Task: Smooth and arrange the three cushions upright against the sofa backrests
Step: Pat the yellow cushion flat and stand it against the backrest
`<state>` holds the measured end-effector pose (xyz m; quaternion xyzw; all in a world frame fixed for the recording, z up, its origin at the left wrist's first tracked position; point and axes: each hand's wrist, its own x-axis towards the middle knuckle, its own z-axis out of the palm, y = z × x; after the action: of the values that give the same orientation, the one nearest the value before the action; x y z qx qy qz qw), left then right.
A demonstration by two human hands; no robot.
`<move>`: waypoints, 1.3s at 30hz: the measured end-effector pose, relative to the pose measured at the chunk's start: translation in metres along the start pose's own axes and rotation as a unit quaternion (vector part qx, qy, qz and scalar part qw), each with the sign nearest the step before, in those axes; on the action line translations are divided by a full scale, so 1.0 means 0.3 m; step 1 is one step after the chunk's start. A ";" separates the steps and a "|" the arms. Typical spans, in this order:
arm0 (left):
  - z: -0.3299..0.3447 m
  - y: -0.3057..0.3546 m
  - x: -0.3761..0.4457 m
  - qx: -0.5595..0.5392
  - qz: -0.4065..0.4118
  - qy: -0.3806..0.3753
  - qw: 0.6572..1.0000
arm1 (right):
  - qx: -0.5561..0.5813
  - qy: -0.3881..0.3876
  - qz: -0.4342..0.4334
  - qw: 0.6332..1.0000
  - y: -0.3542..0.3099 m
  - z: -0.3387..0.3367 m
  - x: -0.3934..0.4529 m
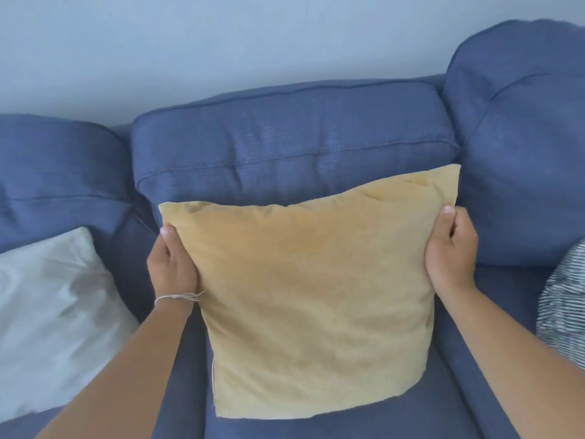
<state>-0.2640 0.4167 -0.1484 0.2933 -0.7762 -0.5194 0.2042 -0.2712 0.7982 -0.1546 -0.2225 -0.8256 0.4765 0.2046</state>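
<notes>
A mustard-yellow cushion [310, 299] stands nearly upright on the middle seat, its top leaning toward the middle backrest [285, 147] of the blue sofa. My left hand [171, 264] grips its upper left edge, thumb on the front. My right hand [449, 251] grips its upper right edge below the raised corner. A white cushion [50, 315] leans at the left backrest [57, 166]. A striped black-and-white cushion [563, 299] shows partly at the right edge, by the right backrest [525, 153].
A pale blue wall [221, 42] runs behind the sofa. The blue seat [335, 427] shows in front of the yellow cushion. A thin string bracelet circles my left wrist [174, 299].
</notes>
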 end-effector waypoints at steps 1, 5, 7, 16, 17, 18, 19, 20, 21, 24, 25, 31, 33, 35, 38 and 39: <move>-0.019 -0.008 -0.016 -0.029 -0.036 0.006 0.999 | 0.017 0.004 0.025 1.000 0.013 -0.020 -0.028; -0.102 -0.117 -0.171 0.019 -0.080 -0.043 0.996 | 0.017 -0.029 0.139 0.990 0.154 -0.079 -0.163; -0.105 -0.168 -0.244 0.114 -0.064 -0.065 0.989 | -0.036 -0.094 0.153 0.983 0.214 -0.070 -0.228; -0.078 -0.195 -0.198 0.191 -0.061 0.010 0.980 | -0.109 0.030 0.134 0.985 0.251 -0.035 -0.227; -0.086 -0.194 -0.193 0.186 -0.065 0.014 0.980 | -0.110 0.029 0.136 0.984 0.249 -0.034 -0.222; -0.090 -0.194 -0.191 0.181 -0.066 0.017 0.981 | -0.106 0.025 0.136 0.985 0.249 -0.030 -0.222; -0.092 -0.192 -0.194 0.175 -0.061 0.019 0.983 | -0.097 0.019 0.137 0.986 0.244 -0.024 -0.226; -0.093 -0.187 -0.201 0.166 -0.054 0.014 0.985 | -0.079 0.014 0.142 0.987 0.239 -0.021 -0.231; -0.096 -0.192 -0.209 0.152 -0.053 0.003 0.987 | -0.055 0.008 0.153 0.987 0.238 -0.027 -0.238; -0.142 -0.257 -0.250 0.060 -0.126 -0.070 0.988 | -0.023 -0.041 0.193 0.980 0.280 -0.098 -0.289; -0.170 -0.288 -0.268 0.018 -0.168 -0.107 0.980 | -0.028 -0.065 0.198 0.978 0.311 -0.131 -0.314; -0.339 -0.485 -0.391 0.129 -0.232 -0.379 0.887 | -0.126 -0.309 0.198 0.922 0.467 -0.268 -0.512; -0.355 -0.519 -0.424 0.209 -0.235 -0.425 0.849 | -0.171 -0.314 0.198 0.913 0.493 -0.256 -0.538; -0.345 -0.523 -0.453 0.273 -0.194 -0.405 0.851 | -0.198 -0.280 0.201 0.918 0.506 -0.229 -0.538; -0.305 -0.529 -0.469 0.338 -0.115 -0.381 0.853 | -0.241 -0.261 0.193 0.915 0.510 -0.204 -0.512; -0.289 -0.535 -0.474 0.367 -0.099 -0.382 0.842 | -0.260 -0.261 0.193 0.909 0.503 -0.209 -0.503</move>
<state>-0.0652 0.4059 -0.2660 0.2006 -0.8933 -0.2846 -0.2842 -0.0875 0.8242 -0.2770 -0.2906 -0.8851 0.3160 -0.1796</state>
